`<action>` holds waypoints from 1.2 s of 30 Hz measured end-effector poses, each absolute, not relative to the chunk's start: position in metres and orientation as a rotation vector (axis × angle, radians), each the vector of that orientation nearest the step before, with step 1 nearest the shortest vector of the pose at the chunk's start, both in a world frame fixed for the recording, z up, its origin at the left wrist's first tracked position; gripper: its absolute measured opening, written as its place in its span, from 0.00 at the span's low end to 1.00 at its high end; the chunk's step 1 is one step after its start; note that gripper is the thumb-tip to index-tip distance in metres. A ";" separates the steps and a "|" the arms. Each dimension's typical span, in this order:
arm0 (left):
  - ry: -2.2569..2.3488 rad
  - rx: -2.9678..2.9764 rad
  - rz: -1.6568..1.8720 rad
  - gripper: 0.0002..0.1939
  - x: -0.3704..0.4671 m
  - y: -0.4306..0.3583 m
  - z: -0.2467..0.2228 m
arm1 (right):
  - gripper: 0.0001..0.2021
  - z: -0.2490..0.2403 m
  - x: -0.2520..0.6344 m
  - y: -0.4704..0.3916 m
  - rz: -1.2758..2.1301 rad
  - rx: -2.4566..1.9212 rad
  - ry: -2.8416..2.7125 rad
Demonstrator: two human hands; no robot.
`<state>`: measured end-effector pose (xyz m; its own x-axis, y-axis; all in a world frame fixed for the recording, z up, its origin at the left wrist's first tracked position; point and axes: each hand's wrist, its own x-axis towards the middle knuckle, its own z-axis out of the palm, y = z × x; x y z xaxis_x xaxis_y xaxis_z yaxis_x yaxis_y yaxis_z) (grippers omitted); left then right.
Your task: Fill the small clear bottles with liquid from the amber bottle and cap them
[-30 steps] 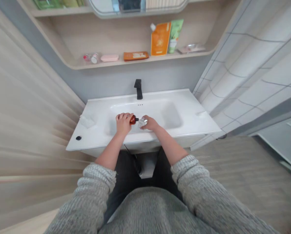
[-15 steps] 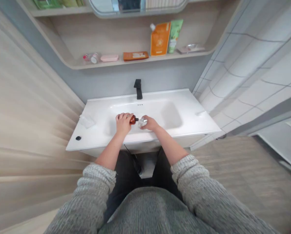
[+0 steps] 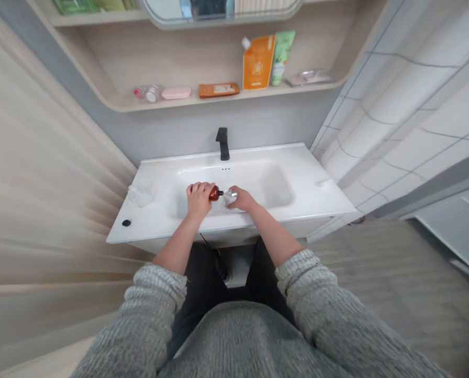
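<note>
My left hand [image 3: 200, 198] is wrapped round a brown bottle [image 3: 214, 193], which lies tipped on its side over the sink [image 3: 276, 186]. The bottle's dark neck points right, at the mouth of a small clear container [image 3: 230, 196]. Fingers of my right hand [image 3: 242, 199] close round that container from the right; its exact kind is hard to make out. Neck and container meet or nearly touch. On the counter to the left lies a small black cap [image 3: 126, 223].
A black faucet [image 3: 223, 144] rises behind the basin. Crumpled clear plastic [image 3: 140, 196] lies on the counter's left. Above, a shelf [image 3: 171, 105] holds an orange pouch [image 3: 258, 63], a green tube [image 3: 282, 58] and a pink case [image 3: 176, 93]. A curtain [image 3: 53, 184] hangs at left.
</note>
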<state>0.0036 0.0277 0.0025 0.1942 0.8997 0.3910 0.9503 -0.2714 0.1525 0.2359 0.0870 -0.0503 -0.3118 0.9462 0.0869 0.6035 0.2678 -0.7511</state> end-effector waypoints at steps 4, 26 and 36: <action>-1.798 -2.328 -0.647 0.32 0.003 0.029 0.002 | 0.35 -0.051 0.236 0.088 0.844 -1.395 -2.013; -1.785 -2.337 -0.652 0.31 0.003 0.028 0.002 | 0.34 -0.046 0.235 0.085 0.832 -1.402 -1.997; -1.793 -2.349 -0.659 0.31 0.003 0.028 0.001 | 0.34 -0.042 0.235 0.083 0.852 -1.420 -1.996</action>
<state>0.0027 0.0281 0.0013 0.2065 0.8911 0.4041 0.9407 -0.2944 0.1687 0.2353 0.0831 -0.0418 -0.2980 0.9522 0.0679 0.6100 0.2447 -0.7537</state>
